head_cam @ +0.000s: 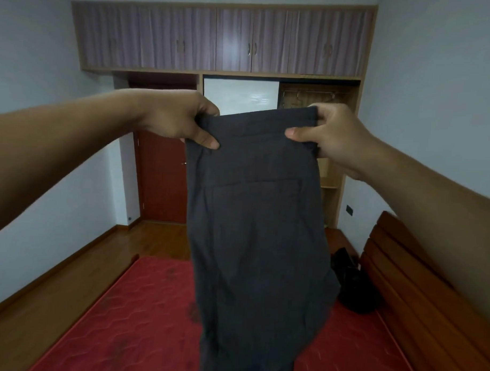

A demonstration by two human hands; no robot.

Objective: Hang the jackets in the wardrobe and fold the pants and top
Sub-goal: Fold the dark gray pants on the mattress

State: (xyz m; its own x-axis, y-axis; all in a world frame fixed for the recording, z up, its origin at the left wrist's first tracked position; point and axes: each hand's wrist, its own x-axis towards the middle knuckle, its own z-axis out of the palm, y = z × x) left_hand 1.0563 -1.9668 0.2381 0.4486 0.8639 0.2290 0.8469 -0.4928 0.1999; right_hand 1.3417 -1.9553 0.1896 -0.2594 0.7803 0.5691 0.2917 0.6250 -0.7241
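Observation:
Dark grey pants (259, 230) hang in front of me at chest height, waistband up, legs falling below the frame's bottom edge. My left hand (182, 119) pinches the left end of the waistband between thumb and fingers. My right hand (326, 132) pinches the right end the same way. A back pocket seam shows across the middle of the pants. Behind the pants on the right, a dark garment (351, 283) lies crumpled on the bed. The open wardrobe section (338, 97) with a hanging rail is at the far wall, right of centre.
A red mattress (128, 314) fills the lower view, with a wooden headboard (417, 297) on its right. Wooden floor runs along the left side. A red-brown door (160, 177) stands at the far left, and upper cabinets (224, 40) span the far wall.

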